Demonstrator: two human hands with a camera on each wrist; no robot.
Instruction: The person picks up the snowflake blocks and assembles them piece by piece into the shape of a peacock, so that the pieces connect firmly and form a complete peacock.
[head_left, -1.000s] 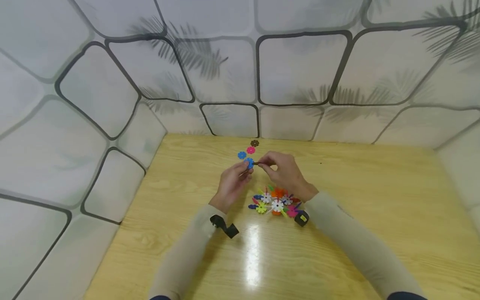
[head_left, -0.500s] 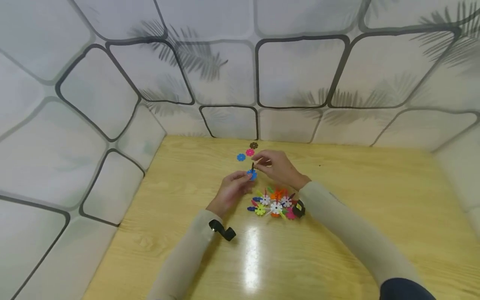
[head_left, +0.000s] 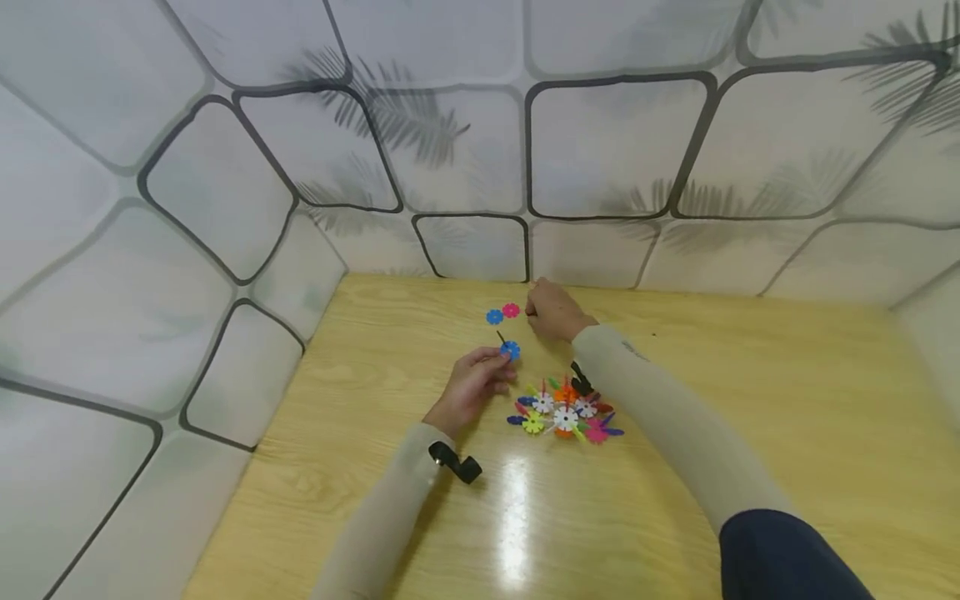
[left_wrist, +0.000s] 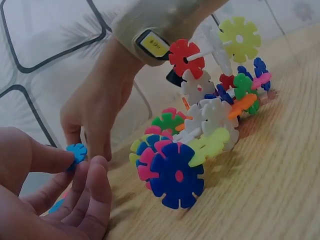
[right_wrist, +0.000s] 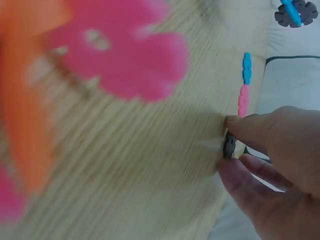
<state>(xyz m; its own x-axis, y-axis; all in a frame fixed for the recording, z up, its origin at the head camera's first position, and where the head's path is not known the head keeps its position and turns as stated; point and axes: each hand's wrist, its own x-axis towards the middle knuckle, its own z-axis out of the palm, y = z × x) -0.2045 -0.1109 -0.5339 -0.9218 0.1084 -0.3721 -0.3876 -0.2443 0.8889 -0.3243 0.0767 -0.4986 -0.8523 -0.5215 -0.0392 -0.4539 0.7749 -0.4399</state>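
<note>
In the head view my left hand (head_left: 472, 387) pinches a blue snowflake building disc (head_left: 511, 350) with a dark disc (head_left: 502, 337) joined to it at an angle. The right wrist view shows that dark disc (right_wrist: 300, 12) crossing the blue one. My right hand (head_left: 553, 310) reaches to the back of the table; its thumb and fingers close around the edges of a dark brown disc (right_wrist: 229, 145) on the tabletop, which the hand hides in the head view. A pink disc (head_left: 511, 310) and another blue disc (head_left: 495, 317) lie flat just left of that hand.
A multicoloured assembly of joined discs (head_left: 566, 417) stands on the wooden table (head_left: 360, 467), beneath my right forearm. Behind and to the left rise patterned walls (head_left: 472, 246). A tiny dark speck (head_left: 654, 335) lies to the right.
My right hand has left the dark disc joined to the blue one and moved back to the loose dark brown disc. My left hand still holds the joined pair, now lower than at first.
</note>
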